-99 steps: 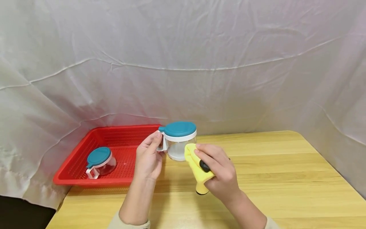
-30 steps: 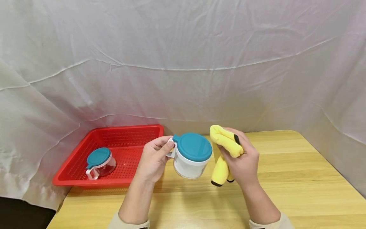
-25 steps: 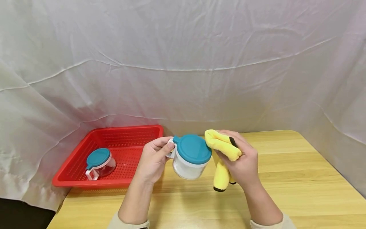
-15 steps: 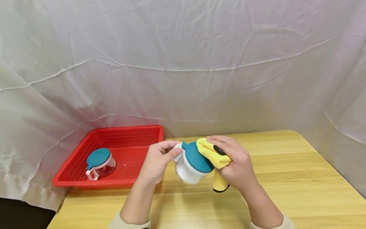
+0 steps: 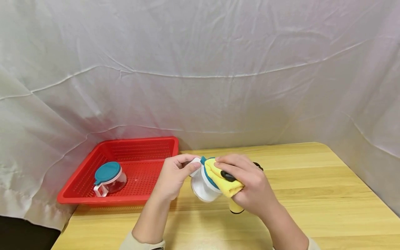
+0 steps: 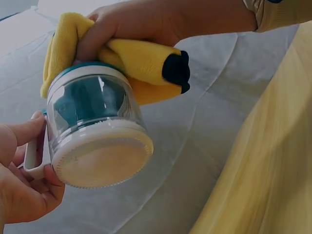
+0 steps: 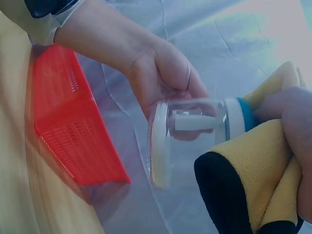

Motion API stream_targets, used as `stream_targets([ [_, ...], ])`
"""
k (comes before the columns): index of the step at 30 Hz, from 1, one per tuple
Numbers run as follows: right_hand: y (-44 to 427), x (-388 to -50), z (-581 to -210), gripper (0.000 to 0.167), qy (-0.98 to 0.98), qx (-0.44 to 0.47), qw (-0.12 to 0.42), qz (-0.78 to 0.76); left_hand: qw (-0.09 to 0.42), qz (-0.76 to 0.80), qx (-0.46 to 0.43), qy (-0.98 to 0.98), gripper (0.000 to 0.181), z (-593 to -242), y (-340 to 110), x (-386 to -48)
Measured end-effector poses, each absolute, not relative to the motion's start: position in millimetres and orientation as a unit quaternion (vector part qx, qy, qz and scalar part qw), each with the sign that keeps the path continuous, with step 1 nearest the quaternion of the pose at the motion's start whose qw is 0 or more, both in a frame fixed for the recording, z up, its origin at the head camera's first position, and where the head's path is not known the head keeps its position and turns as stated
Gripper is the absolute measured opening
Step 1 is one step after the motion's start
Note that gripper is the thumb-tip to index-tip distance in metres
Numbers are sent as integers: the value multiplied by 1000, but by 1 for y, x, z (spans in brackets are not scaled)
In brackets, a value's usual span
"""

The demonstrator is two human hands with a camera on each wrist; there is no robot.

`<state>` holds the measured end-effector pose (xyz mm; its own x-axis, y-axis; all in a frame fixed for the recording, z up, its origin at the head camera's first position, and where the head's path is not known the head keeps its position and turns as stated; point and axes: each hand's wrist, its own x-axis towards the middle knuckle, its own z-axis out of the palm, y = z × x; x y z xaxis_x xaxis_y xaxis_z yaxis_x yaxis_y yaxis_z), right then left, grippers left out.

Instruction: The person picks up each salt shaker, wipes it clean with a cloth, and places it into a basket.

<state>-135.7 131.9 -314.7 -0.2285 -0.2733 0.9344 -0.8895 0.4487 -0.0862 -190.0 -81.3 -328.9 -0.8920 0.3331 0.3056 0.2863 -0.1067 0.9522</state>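
Left hand (image 5: pixel 171 176): a round, clear jar (image 5: pixel 203 190) with a teal lid (image 7: pixel 247 113) is being pinched by its white handle (image 6: pixel 31 157).
Right hand (image 5: pixel 253 185): a folded yellow, black-edged cloth (image 5: pixel 225 185) is being gripped against the lid.
Jar: being held tilted above the wood-grain table (image 5: pixel 315 198).

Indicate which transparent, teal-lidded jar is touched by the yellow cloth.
The transparent jar in the left hand; the yellow cloth touches its teal lid. The other jar, in the red plastic basket, is untouched.
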Motion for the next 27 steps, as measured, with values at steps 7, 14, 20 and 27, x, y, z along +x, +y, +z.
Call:
stream_targets([
  [7, 132, -134, -314, 26, -717, 412, 454, 332, -13, 713, 215, 667, 25, -328, -87, -193],
  [14, 145, -138, -321, 30, -767, 365, 406, 337, -5, 701, 237, 673, 27, -328, -92, -195],
  [20, 149, -141, -324, 36, -793, 327, 386, 339, 24, 672, 280, 685, 23, -332, -90, -194],
  [27, 142, -139, -323, 39, -784, 339, 409, 321, 35, 645, 296, 704, 18, -332, -84, -193],
])
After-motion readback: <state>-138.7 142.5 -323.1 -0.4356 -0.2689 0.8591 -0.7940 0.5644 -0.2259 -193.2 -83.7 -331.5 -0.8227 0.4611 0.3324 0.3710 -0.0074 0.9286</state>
